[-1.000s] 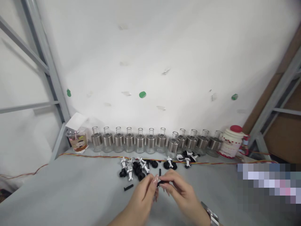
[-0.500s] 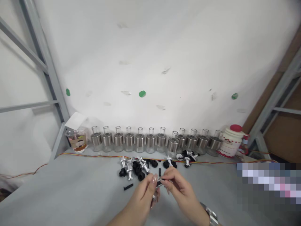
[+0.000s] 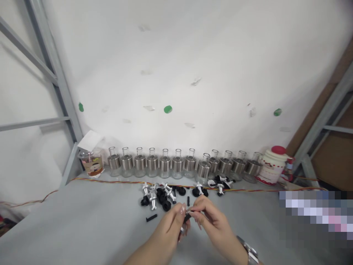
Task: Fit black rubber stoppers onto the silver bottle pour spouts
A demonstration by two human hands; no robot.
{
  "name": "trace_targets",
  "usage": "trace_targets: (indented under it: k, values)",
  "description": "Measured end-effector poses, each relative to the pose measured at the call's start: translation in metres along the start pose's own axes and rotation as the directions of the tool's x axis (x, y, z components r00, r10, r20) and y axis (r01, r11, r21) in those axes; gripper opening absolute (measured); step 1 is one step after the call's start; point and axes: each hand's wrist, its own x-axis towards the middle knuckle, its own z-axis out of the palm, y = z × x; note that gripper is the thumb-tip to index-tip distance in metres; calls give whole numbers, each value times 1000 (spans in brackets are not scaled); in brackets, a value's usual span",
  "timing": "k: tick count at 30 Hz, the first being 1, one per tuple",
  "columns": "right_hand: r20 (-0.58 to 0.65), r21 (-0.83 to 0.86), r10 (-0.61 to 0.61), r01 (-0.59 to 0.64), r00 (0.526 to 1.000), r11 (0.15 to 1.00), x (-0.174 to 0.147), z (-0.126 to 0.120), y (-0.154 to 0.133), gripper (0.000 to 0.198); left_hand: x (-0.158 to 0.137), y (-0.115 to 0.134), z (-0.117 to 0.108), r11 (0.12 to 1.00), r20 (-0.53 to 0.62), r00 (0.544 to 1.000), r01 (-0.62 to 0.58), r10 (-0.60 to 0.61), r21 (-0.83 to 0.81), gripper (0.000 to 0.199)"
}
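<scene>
My left hand (image 3: 173,226) is closed around a small silver-and-black pour spout (image 3: 182,230), most of it hidden by the fingers. The fingertips of my right hand (image 3: 211,219) pinch a small black part (image 3: 187,216) at the spout's upper end, close against the left thumb. Just beyond the hands lies a short black stick (image 3: 188,201). Left of them, a longer black stick (image 3: 151,218) rests on the table. A pile of silver spouts (image 3: 152,199) with black rubber stoppers (image 3: 166,205) sits behind my left hand.
Glass bottles with steel sleeves (image 3: 164,163) stand in a row along the wall. More spouts (image 3: 220,187) lie at the right. A twisted wire (image 3: 121,181) crosses the grey table (image 3: 96,221). A drink cup (image 3: 92,163) and a white jar (image 3: 271,167) flank the row.
Both hands stay together at nearly the same spot. The black part between the fingertips is tilted slightly differently and shows more. The whole view has shifted a little.
</scene>
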Motion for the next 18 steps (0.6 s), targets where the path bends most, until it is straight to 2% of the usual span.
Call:
trace_targets:
  k: [10,14,18]
  values:
    - [-5,67,110,-109,994,992,0,4,6,16,2,-4,-3,999,32,999,-42,41,29,39]
    - [-9,77,120,-119,993,990,-2,4,9,16,3,-2,-3,993,30,996,-89,87,73,36]
    - [-30,75,120,-117,992,990,-3,6,11,16,2,2,-2,993,21,996,-87,85,79,37]
